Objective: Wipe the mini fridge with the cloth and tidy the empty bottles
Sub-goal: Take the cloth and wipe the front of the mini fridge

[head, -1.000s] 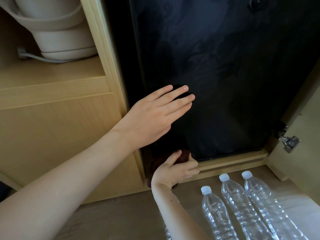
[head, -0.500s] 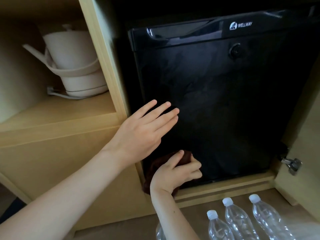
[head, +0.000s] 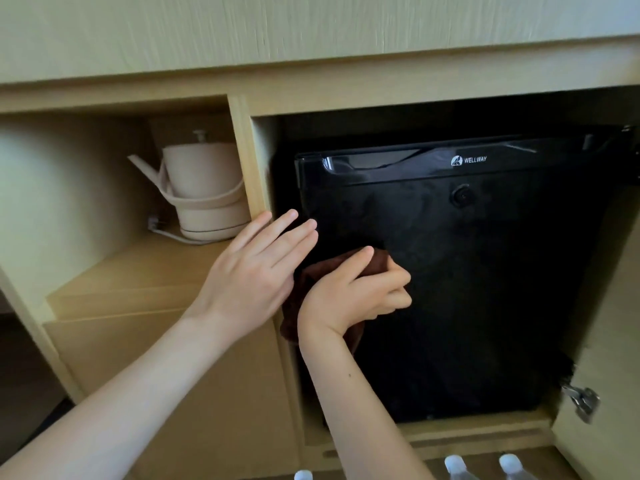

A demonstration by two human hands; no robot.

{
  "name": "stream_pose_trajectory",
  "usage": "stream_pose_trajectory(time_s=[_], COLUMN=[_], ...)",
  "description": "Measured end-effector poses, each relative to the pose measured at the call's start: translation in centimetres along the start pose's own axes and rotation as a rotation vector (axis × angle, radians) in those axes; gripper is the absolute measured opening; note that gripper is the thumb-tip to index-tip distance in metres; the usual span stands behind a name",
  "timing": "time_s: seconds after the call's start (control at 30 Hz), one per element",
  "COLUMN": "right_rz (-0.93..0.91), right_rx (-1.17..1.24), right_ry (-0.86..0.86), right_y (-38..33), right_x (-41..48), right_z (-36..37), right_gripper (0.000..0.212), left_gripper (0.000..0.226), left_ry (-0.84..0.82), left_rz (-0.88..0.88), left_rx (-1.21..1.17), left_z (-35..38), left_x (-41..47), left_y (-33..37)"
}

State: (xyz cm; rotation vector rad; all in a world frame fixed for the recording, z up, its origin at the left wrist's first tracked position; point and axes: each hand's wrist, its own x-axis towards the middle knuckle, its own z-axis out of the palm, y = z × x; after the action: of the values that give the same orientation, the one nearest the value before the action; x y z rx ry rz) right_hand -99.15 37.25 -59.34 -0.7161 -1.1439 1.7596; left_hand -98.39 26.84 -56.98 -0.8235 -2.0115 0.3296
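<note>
- Mini fridge (head: 485,289), black, door shut: we are facing it inside the wooden cabinet (head: 250,157).
- Cloth (head: 311,273), brown: we are bunching it in our right hand (head: 356,294), fingers curled round it, against the fridge door near its left edge.
- Left hand (head: 256,275): fingers are lying straight and together across the fridge's left edge, just beside the cloth.
- Bottles (head: 453,466): three caps are showing below the fridge.
- Kettle (head: 204,188): sitting left of the fridge.
- The door right of the cloth is lying bare.
</note>
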Motion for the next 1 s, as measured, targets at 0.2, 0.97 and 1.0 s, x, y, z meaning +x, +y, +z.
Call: stream_pose_trajectory(time_s=[0.2,0.97,1.0], right_rz=[-0.127,-0.275,-0.256], right_rx=[0.072,-0.551,-0.58], right_ry=[-0.065,-0.659,-0.685], right_y=[-5.5,-27.1,-29.8], right_x=[1.1,4.7,4.5], right_z=[1.9,-8.3,-8.4], right_gripper=[0.021,0.018,0.017], left_gripper=[0.056,0.037,0.037], left_ry=[0.018,-0.393,-0.43], left_rz=[-0.089,-0.454,-0.447], left_rx=[-0.073,-0.539,-0.552], left_z=[-2.2,-23.3,-25.4], left_x=[0.4,8.7,9.7], left_y=[-0.6,0.7,0.2])
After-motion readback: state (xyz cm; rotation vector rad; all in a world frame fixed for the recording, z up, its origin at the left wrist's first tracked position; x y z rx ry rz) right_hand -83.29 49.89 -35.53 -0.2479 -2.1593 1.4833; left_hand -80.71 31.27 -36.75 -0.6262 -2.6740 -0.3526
